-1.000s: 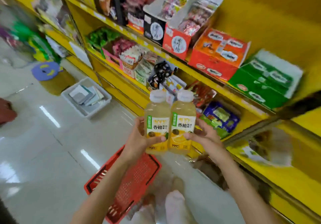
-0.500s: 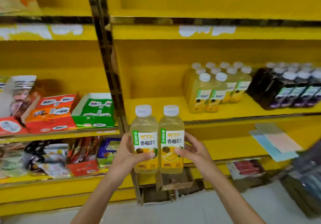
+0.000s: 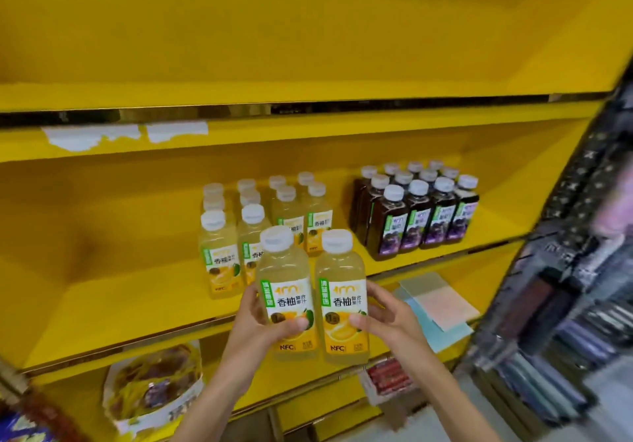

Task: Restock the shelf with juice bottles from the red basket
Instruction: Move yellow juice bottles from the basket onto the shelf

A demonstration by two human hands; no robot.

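Observation:
I hold two yellow juice bottles upright side by side in front of the yellow shelf (image 3: 120,290). My left hand (image 3: 260,332) grips the left bottle (image 3: 286,284). My right hand (image 3: 388,318) grips the right bottle (image 3: 342,287). Both have white caps and white-and-yellow labels. Just behind them, several matching yellow juice bottles (image 3: 219,253) stand in rows on the shelf board. The red basket is out of view.
Several dark purple juice bottles (image 3: 418,215) stand to the right on the same shelf. Pale paper sheets (image 3: 438,301) lie on the board below. A bagged snack (image 3: 150,383) and a red pack (image 3: 388,376) sit on the lower level. A blurred dark rack (image 3: 565,304) rises at right.
The view swung from the floor, snack shelves and red basket to the drinks shelf and closed in. Both hands keep their bottles, now raised close in front of the yellow bottle rows.

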